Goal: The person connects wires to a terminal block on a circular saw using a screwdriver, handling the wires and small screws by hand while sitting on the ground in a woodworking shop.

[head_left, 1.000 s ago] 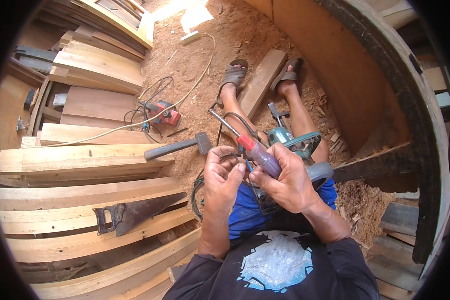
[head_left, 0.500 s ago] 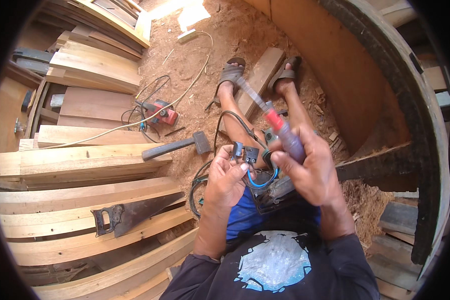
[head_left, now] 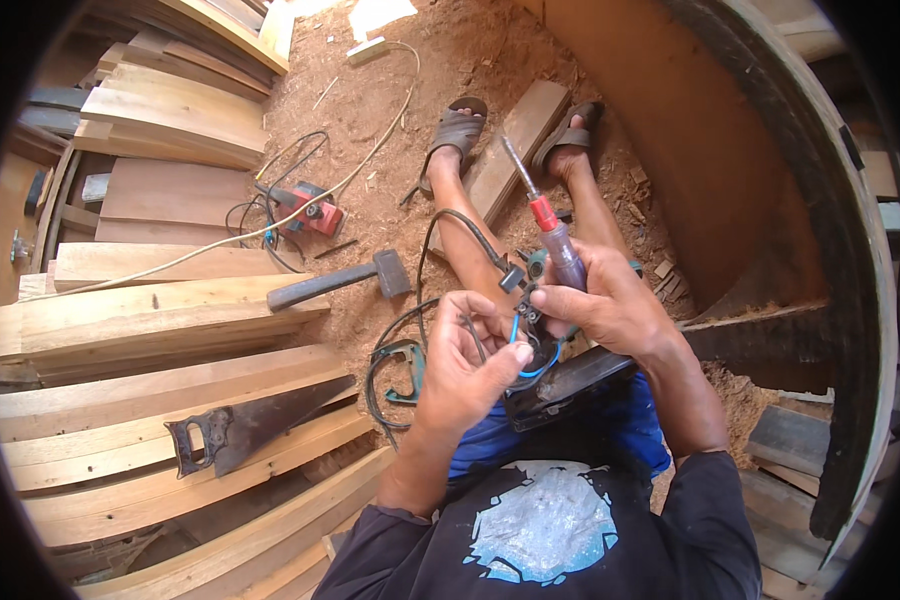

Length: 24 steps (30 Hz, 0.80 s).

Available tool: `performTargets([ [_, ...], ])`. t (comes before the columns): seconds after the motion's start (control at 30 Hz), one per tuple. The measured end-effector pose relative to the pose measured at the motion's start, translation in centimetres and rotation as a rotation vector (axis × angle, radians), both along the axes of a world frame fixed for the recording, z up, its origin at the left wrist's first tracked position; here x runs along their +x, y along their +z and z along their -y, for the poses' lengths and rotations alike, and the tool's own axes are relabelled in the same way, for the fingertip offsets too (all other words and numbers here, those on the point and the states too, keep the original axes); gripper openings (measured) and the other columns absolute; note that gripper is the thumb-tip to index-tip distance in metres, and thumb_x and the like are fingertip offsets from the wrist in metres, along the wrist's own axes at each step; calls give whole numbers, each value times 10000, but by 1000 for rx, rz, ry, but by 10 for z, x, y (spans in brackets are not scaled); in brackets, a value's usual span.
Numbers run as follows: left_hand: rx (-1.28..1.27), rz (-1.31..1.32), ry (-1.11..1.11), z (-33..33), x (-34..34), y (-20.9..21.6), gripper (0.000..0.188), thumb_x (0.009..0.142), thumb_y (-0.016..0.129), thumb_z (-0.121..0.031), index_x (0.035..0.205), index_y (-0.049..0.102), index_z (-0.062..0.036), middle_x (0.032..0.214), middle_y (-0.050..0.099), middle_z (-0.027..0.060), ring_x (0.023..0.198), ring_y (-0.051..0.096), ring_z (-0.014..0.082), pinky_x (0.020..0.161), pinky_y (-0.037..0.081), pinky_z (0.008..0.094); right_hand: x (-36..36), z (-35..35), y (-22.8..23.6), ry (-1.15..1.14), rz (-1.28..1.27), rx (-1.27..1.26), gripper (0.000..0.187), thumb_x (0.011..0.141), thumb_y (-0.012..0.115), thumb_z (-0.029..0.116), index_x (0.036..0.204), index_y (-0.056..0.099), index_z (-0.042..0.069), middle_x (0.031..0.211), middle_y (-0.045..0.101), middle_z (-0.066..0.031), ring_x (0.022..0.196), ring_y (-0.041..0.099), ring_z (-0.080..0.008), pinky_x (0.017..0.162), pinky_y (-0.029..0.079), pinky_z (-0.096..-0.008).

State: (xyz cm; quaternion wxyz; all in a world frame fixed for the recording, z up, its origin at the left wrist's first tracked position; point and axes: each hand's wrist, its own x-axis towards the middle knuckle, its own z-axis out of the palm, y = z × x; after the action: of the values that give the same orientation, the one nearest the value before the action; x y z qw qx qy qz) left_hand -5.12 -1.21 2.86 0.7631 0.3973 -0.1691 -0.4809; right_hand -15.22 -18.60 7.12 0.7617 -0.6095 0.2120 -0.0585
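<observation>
I sit on a sawdust floor with a power tool (head_left: 570,385) in my lap. My right hand (head_left: 610,305) grips a screwdriver (head_left: 550,228) with a red and clear handle, its shaft pointing up and away toward my feet. My left hand (head_left: 470,360) pinches thin wires (head_left: 515,335), one of them blue, at the tool's open wiring. A black cord (head_left: 450,235) runs from the tool over my left leg. The two hands are close together above my lap.
A hammer (head_left: 335,282) lies on the sawdust left of my leg. A handsaw (head_left: 250,425) rests on stacked wooden planks (head_left: 150,320) at the left. A red power tool (head_left: 310,212) with cables lies farther off. A curved wooden wall (head_left: 770,200) rises at the right.
My right hand has swung the screwdriver from lying across the tool to pointing upward, and has drawn back toward my lap. My left hand stays at the wires.
</observation>
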Motion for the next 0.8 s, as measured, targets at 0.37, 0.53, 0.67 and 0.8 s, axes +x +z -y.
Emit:
performTargets([
  [0.37, 309, 908, 326, 6, -8, 0, 154, 843, 674, 31, 996, 684, 27, 817, 671, 66, 715, 630, 118, 650, 506, 268, -10, 3, -8, -77, -31, 7, 219, 926, 746, 165, 918, 552, 63, 759, 556, 20, 606, 543, -52, 539, 444, -215],
  [0.53, 296, 1074, 317, 7, -4, 11, 159, 830, 631, 55, 982, 673, 31, 803, 660, 70, 708, 616, 122, 651, 492, 274, -12, 4, -7, -73, -49, 12, 235, 914, 758, 183, 915, 551, 72, 751, 550, 23, 585, 534, -48, 526, 431, -208],
  [0.67, 240, 1167, 288, 11, 1, 19, 151, 781, 606, 62, 917, 643, 6, 761, 612, 110, 660, 618, 225, 619, 484, 332, -15, 6, -12, -61, -16, 26, 265, 902, 769, 225, 930, 554, 73, 743, 546, 23, 577, 531, -48, 522, 431, -206],
  [0.8, 188, 1218, 231, 10, 6, 14, 227, 775, 619, 63, 996, 626, 12, 839, 604, 175, 726, 622, 366, 657, 507, 424, -16, 5, -10, -58, -24, 29, 272, 903, 767, 236, 940, 557, 68, 738, 543, 22, 573, 529, -48, 518, 429, -209],
])
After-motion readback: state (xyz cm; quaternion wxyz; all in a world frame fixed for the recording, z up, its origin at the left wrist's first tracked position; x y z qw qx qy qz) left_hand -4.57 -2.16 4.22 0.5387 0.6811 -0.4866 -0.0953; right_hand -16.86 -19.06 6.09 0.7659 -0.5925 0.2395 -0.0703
